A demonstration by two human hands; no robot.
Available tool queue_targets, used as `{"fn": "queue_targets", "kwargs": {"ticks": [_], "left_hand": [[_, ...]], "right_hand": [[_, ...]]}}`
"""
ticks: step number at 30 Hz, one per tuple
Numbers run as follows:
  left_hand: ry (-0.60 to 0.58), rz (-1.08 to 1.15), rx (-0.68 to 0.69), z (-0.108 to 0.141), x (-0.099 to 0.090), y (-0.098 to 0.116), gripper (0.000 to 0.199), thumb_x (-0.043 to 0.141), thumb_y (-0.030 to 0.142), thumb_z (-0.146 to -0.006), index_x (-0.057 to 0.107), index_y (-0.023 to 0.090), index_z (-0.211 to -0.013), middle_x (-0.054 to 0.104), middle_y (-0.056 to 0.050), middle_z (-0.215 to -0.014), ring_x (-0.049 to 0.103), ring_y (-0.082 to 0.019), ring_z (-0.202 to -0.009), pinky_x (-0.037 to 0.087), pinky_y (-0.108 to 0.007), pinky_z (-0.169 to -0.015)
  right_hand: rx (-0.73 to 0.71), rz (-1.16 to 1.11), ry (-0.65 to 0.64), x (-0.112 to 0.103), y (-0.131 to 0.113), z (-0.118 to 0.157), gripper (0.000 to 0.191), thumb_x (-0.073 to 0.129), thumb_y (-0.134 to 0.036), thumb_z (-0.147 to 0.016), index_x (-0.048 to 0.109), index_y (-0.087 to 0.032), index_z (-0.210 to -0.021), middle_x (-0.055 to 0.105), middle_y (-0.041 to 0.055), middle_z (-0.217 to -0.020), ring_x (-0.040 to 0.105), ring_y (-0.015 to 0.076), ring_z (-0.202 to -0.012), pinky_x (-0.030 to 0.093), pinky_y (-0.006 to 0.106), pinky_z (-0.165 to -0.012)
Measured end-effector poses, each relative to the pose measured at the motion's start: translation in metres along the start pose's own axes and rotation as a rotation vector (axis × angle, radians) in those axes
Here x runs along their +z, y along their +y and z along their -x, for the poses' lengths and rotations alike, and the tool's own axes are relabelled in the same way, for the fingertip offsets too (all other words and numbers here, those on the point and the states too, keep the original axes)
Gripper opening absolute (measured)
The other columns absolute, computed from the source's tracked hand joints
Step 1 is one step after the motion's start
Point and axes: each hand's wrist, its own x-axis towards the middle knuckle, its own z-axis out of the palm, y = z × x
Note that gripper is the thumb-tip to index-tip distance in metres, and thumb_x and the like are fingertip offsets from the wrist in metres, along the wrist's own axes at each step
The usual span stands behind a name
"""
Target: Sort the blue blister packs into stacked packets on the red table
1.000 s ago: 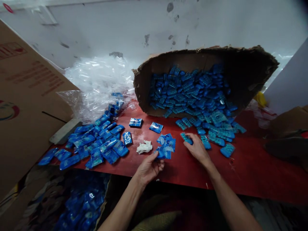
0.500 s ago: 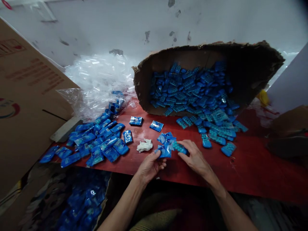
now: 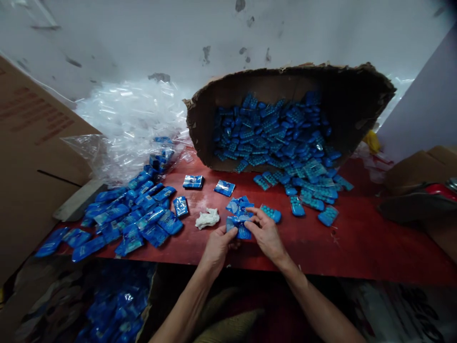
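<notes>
My left hand (image 3: 218, 245) pinches the left end of a small blue printed packet (image 3: 238, 221) just above the front of the red table. The fingertips of my right hand (image 3: 264, 233) close on the same piece from the right. Loose blue printed pieces (image 3: 240, 205) lie right behind it. To the right of these rests a blue pack with turquoise beads (image 3: 272, 214), near my right hand and not held. Left of my hands is a crumpled white lump (image 3: 207, 218). Two flat blue packets, one (image 3: 224, 187) behind the lump, lie farther back.
A torn cardboard box (image 3: 200, 138) on its side spills beaded blue packs (image 3: 278, 138) onto the table (image 3: 360, 238). Filled blue packets (image 3: 143, 209) and clear plastic wrappers (image 3: 132, 114) are heaped left. Cartons flank both sides; more blue packets (image 3: 114, 300) sit below.
My right hand has let go of the beaded pack, which now lies on the table, and has moved left to the printed packet at my left hand. The view has shifted slightly.
</notes>
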Motion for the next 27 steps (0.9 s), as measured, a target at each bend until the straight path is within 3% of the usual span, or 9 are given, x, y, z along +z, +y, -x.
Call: {"fn": "queue_targets", "kwargs": {"ticks": [5, 9, 11, 13, 16, 22, 27], "left_hand": [[-0.056, 0.12, -0.072, 0.003, 0.001, -0.002, 0.021, 0.065, 0.03, -0.064, 0.055, 0.012, -0.062, 0.051, 0.002, -0.041, 0.05, -0.01, -0.041, 0.037, -0.02, -0.044], [-0.021, 0.186, -0.14, 0.006, -0.002, -0.002, 0.024, 0.062, 0.034, -0.067, 0.05, 0.014, -0.061, 0.053, 0.001, -0.043, 0.053, -0.011, -0.043, 0.037, -0.018, -0.039], [0.009, 0.227, -0.181, 0.006, -0.003, -0.002, 0.024, 0.06, 0.035, -0.069, 0.05, 0.014, -0.063, 0.053, 0.001, -0.043, 0.053, -0.01, -0.041, 0.036, -0.017, -0.037], [0.035, 0.253, -0.237, 0.007, -0.003, -0.002, 0.022, 0.058, 0.034, -0.072, 0.05, 0.014, -0.065, 0.053, 0.001, -0.042, 0.052, -0.01, -0.04, 0.037, -0.016, -0.037], [0.084, 0.262, -0.304, 0.007, -0.002, -0.001, 0.023, 0.056, 0.033, -0.074, 0.05, 0.013, -0.063, 0.051, 0.001, -0.041, 0.054, -0.01, -0.041, 0.041, -0.016, -0.039], [0.135, 0.283, -0.303, 0.008, 0.002, 0.001, 0.026, 0.05, 0.036, -0.077, 0.05, 0.014, -0.065, 0.049, 0.002, -0.039, 0.057, -0.012, -0.043, 0.044, -0.018, -0.04], [0.126, 0.281, -0.308, 0.007, 0.002, -0.002, 0.027, 0.05, 0.037, -0.077, 0.052, 0.012, -0.065, 0.051, 0.0, -0.04, 0.057, -0.012, -0.043, 0.044, -0.017, -0.04]], "right_hand": [[-0.085, 0.173, -0.003, -0.011, -0.002, 0.001, 0.027, 0.041, -0.031, -0.082, 0.052, -0.019, -0.104, 0.054, -0.0004, -0.069, 0.05, 0.0123, -0.061, 0.042, 0.023, -0.059], [-0.167, 0.8, 0.106, -0.041, 0.008, -0.007, 0.035, 0.05, -0.03, -0.078, 0.05, -0.021, -0.112, 0.055, 0.0092, -0.102, 0.048, 0.0236, -0.094, 0.036, 0.036, -0.08], [-0.104, 1.066, 0.127, -0.053, 0.019, -0.01, 0.036, 0.053, -0.027, -0.076, 0.051, -0.022, -0.112, 0.055, 0.0108, -0.102, 0.047, 0.0262, -0.094, 0.035, 0.039, -0.078], [-0.072, 1.17, 0.101, -0.059, 0.03, -0.013, 0.034, 0.053, -0.025, -0.076, 0.052, -0.023, -0.11, 0.057, 0.0097, -0.096, 0.049, 0.0248, -0.089, 0.036, 0.037, -0.075], [-0.113, 1.082, 0.072, -0.061, 0.037, -0.017, 0.032, 0.053, -0.026, -0.076, 0.053, -0.023, -0.107, 0.058, 0.0081, -0.094, 0.05, 0.0229, -0.089, 0.037, 0.035, -0.076], [-0.123, 0.446, -0.006, -0.062, 0.012, -0.007, 0.028, 0.05, -0.033, -0.077, 0.052, -0.022, -0.103, 0.057, 0.004, -0.101, 0.053, 0.0169, -0.09, 0.041, 0.03, -0.078], [-0.187, 0.362, -0.133, -0.053, -0.018, 0.014, 0.026, 0.053, -0.027, -0.075, 0.054, -0.023, -0.101, 0.055, 0.003, -0.095, 0.053, 0.0157, -0.085, 0.043, 0.026, -0.073]]}}
